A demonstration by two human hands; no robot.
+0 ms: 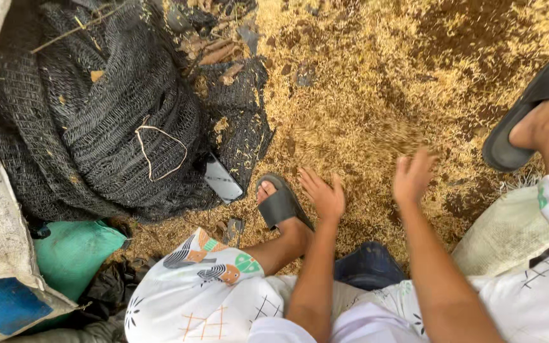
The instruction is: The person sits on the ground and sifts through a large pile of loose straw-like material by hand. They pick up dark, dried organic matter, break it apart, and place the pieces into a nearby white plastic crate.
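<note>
Left hand (pixel 323 195) and right hand (pixel 412 176) point fingers forward over husks (pixel 376 95); each grip released.

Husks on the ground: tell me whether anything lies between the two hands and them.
Nothing visible does. The left hand and right hand, both open, hover right over the husks. The left foot's black sandal sits just beside the left hand, not under it.

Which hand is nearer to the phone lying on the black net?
Left. The left hand is open beside the sandalled foot, not far right of the phone. The right hand is open farther right over the husks.
</note>
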